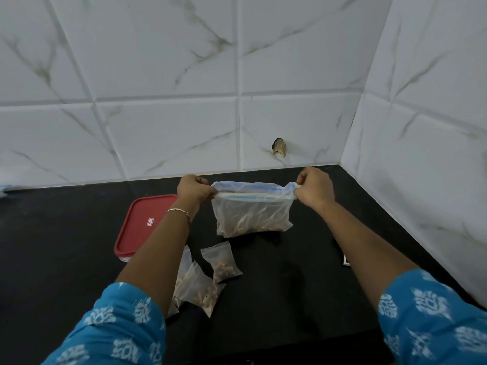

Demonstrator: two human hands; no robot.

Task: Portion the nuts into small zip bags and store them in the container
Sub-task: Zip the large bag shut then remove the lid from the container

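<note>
A large clear zip bag (253,214) with a blue seal strip stands on the black counter (290,285), brown nuts heaped in its bottom. My left hand (195,189) pinches the bag's top left corner. My right hand (315,188) pinches the top right corner, and the mouth is stretched between them. Three small zip bags with nuts lie nearer to me: one (222,262) in the open, another (200,288) below it, and a third (184,270) partly hidden by my left forearm. The container with a red lid (142,225) sits shut to the left.
Marble-look tiled walls close the counter at the back and on the right, meeting in a corner. A chipped hole (279,147) marks the back wall. A small pale object (346,260) peeks out beside my right forearm.
</note>
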